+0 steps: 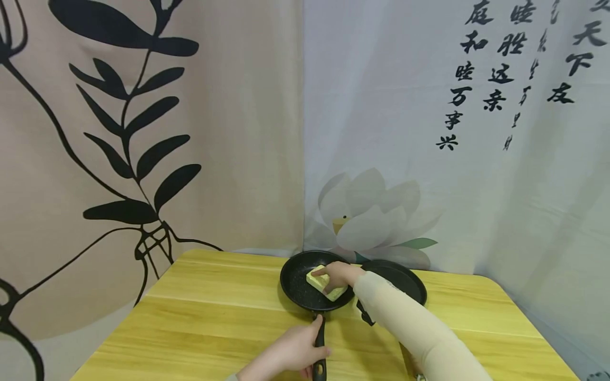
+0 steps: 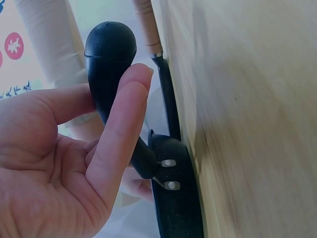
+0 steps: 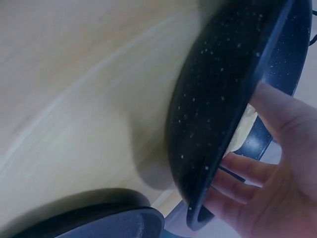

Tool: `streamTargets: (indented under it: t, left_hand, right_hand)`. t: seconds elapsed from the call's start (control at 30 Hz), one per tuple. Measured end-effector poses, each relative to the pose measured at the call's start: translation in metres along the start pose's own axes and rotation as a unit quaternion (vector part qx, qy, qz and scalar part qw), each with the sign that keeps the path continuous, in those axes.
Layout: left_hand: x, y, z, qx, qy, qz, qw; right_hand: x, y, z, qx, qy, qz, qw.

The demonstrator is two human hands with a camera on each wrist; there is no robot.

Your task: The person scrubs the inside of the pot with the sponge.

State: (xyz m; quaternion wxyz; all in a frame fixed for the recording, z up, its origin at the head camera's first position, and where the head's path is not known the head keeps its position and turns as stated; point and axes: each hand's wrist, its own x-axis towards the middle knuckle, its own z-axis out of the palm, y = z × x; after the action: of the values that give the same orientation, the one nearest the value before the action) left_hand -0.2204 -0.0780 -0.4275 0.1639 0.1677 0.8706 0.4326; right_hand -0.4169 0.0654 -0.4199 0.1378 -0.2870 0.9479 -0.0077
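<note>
A black speckled frying pan (image 1: 297, 288) sits near the back of the wooden table, its handle (image 1: 320, 338) pointing toward me. My left hand (image 1: 297, 346) grips that handle; in the left wrist view the hand (image 2: 74, 153) has thumb and fingers on either side of the black grip (image 2: 110, 54). Inside the pan lies a yellow sponge (image 1: 314, 280). My right hand (image 1: 339, 275) holds it from above against the pan's inner surface. In the right wrist view, the pan wall (image 3: 218, 89) hides much of the sponge (image 3: 243, 131), and the hand (image 3: 267, 183) reaches over the rim.
A second dark pan (image 1: 405, 280) stands just right of the first, partly behind my right sleeve (image 1: 414, 328). Its wooden handle (image 1: 407, 362) points toward the front. Behind the wooden table (image 1: 200, 317) hangs a printed curtain (image 1: 248, 132).
</note>
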Motion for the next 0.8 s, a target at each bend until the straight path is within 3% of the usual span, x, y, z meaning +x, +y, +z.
streamTargets:
  t: [0.53,0.8]
  left_hand:
    - [0.002,-0.003,0.002,0.004,0.000,0.010,0.9999]
    - [0.002,-0.002,0.002,-0.004,-0.006,0.001,1.0000]
  right_hand:
    - [-0.013,-0.012,0.003,0.000,0.001,-0.024,0.9997]
    - [-0.015,-0.017,0.006,-0.004,0.010,-0.043,0.9990]
